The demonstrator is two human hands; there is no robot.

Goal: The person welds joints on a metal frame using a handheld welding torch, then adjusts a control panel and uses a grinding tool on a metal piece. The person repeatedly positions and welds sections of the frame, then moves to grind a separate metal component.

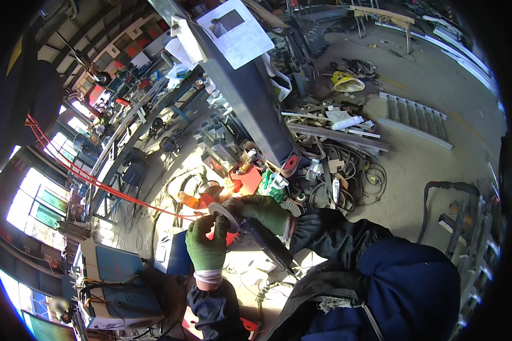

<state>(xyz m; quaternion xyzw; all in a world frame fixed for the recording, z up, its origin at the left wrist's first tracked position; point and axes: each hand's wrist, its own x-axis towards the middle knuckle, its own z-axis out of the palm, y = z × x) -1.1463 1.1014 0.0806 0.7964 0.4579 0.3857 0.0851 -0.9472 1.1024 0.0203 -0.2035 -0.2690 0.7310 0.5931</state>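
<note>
An angle grinder (265, 244) in front of me has a dark body that slants down to the right, with a round grey disc (216, 209) at its upper left end. My right hand (265, 214), in a green knit glove, is wrapped round the grinder's head. My left hand (206, 245), gloved the same way, comes up from below with its fingers curled at the disc's edge and closed on it. The fingertips are partly hidden. Just beyond the hands are an orange bottle (188, 199) and a green plastic bag (271, 185).
A tall dark steel beam (242, 94) with a paper sheet (236, 34) rises ahead. Red cables (111, 188) run in from the left. At lower left stands a blue-grey machine (116, 278). Hoses (355, 187) and scrap lie right of the beam, near a ladder-like frame (415, 116).
</note>
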